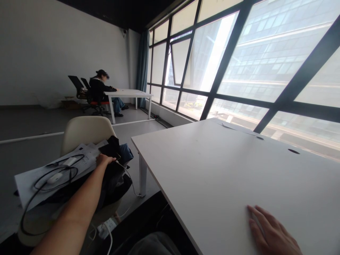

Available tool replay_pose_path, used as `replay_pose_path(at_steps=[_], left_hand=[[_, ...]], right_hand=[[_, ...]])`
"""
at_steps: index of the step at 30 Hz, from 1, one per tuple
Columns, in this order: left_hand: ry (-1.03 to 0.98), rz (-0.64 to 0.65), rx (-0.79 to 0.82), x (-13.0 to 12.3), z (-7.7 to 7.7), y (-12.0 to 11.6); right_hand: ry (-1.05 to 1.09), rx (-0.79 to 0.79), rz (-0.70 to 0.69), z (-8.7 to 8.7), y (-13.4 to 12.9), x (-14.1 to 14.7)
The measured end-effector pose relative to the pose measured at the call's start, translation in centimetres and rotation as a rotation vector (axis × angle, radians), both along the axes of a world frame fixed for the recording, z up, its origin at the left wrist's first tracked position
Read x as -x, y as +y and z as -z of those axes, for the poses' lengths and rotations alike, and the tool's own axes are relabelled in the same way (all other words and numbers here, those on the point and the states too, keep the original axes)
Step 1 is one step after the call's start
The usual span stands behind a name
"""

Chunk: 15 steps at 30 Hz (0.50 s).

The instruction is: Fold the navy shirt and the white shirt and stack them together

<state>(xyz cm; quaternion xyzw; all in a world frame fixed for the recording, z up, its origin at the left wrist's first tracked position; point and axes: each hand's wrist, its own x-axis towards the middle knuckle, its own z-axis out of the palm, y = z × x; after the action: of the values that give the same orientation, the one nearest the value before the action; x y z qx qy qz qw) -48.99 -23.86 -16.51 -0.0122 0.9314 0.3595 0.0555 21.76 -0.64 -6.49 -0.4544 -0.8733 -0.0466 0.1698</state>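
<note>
White table (212, 170): right hand (273, 233) flat, fingers spread, holding nothing. Left hand (104, 160) reaching dark clothing (114, 148) on one cream chair (85, 131); grip unclear. One paper stack (39, 177), one black cable (42, 184) beside.

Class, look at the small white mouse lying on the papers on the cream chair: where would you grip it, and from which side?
Probably grip the small white mouse across its two long sides, from above. It lies flat on the white papers, ringed by a black cable, so low side approaches look blocked. The left hand is nearest.
</note>
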Motion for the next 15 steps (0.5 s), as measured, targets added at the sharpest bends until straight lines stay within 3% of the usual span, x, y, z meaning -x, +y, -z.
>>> replay_pose_path(at_steps=[9,13,15], left_hand=[[0.000,-0.020,0.041,-0.60,-0.69,0.08],[-0.017,-0.009,-0.013,-0.53,-0.76,0.00],[-0.010,0.056,-0.087,-0.33,-0.92,-0.23]], right_hand=[[0.036,-0.014,-0.027,0.71,0.24,-0.23],[0.033,-0.010,-0.028,0.67,0.14,-0.12],[0.031,-0.006,-0.025,0.61,0.15,-0.06]])
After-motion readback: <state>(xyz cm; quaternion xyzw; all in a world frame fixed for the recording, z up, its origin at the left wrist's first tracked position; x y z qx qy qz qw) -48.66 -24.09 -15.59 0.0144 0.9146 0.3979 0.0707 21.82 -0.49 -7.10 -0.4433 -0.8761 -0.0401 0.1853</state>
